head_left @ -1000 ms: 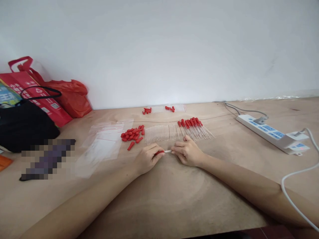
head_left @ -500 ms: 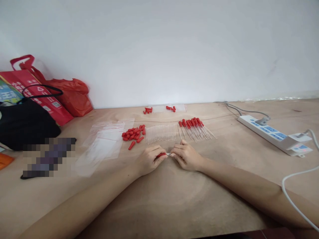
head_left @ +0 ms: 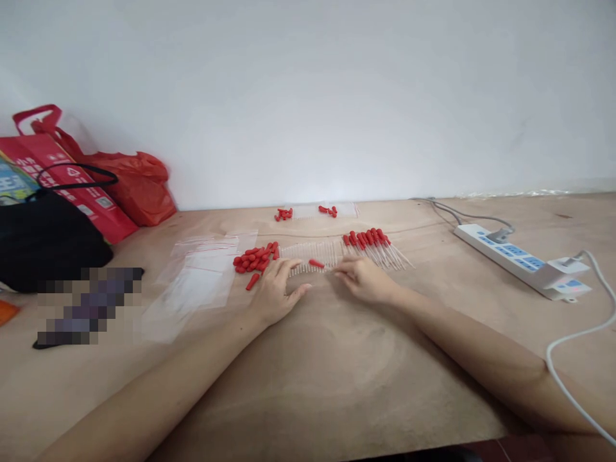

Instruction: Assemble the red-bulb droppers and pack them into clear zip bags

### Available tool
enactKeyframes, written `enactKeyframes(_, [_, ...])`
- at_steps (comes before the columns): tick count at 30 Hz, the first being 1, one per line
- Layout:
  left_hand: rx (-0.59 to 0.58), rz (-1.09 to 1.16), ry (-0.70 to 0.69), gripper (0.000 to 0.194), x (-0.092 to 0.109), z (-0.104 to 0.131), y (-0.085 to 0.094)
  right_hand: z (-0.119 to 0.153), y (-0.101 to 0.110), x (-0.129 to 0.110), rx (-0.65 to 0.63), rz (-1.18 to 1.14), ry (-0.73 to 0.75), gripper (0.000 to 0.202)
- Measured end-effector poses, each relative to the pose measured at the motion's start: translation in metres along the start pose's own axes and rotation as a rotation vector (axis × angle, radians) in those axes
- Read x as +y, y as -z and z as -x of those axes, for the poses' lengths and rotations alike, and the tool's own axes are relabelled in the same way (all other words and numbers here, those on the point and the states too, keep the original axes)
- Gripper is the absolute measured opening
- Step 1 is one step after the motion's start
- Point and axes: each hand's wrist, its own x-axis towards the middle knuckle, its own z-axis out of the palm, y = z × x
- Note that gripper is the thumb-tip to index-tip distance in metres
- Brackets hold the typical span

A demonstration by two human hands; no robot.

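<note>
My right hand pinches the thin clear tube of a dropper whose red rubber bulb points left, toward my other hand. Fingers and thumb apart, my left hand holds nothing and sits just left of that bulb. Behind the hands lies a row of clear tubes, partly covered by my left fingers. Loose red bulbs are heaped at its left end. Past the right end lie several droppers, red bulbs on their tubes, side by side with tips toward me.
Clear zip bags lie flat on the left, beside a dark pixelated object. Black, red and orange-red bags stand at the far left. A white power strip with cables is at right. More bulbs lie near the wall.
My left hand has let go of the red bulb, opened and drawn back to the left. My right hand has moved slightly up and right with the dropper.
</note>
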Motion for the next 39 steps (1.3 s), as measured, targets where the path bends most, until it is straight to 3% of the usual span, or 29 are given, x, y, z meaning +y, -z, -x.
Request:
enactKeyframes(3, [0.021,-0.142,0.115,0.031,-0.007,0.002,0.003,-0.009,0.001,0.023,0.167,-0.085,-0.309,0.021])
enactKeyframes(6, [-0.023,-0.308,0.190,0.028,-0.011,0.003,0.008,-0.020,-0.002,0.042,0.237,-0.046,-0.501,0.019])
enactKeyframes(11, [-0.183,-0.731,0.189,0.024,-0.009,0.005,0.026,-0.035,-0.010,0.049,0.174,0.094,-0.669,0.017])
enactKeyframes(14, [-0.286,-0.835,0.269,0.025,-0.006,0.006,0.032,-0.037,-0.010,0.043,0.107,0.191,-0.754,0.019])
enactKeyframes(21, [-0.409,-0.805,0.342,0.020,-0.009,0.002,0.032,-0.041,-0.006,0.028,0.038,0.296,-0.723,0.028])
enactKeyframes(29, [-0.424,-0.834,0.385,0.030,-0.010,0.002,0.035,-0.055,-0.015,0.023,-0.061,0.335,-0.759,0.027])
enactKeyframes(31, [-0.377,-0.845,0.369,0.031,-0.012,0.002,0.033,-0.057,-0.017,0.022,-0.067,0.336,-0.748,0.025])
enactKeyframes(34, [-0.230,-0.728,0.231,0.035,-0.015,0.003,0.028,-0.059,-0.019,0.019,-0.066,0.343,-0.726,0.024])
enactKeyframes(39, [-0.071,-0.319,-0.036,0.024,-0.012,0.008,0.014,-0.047,-0.016,0.013,-0.013,0.379,-0.684,0.027])
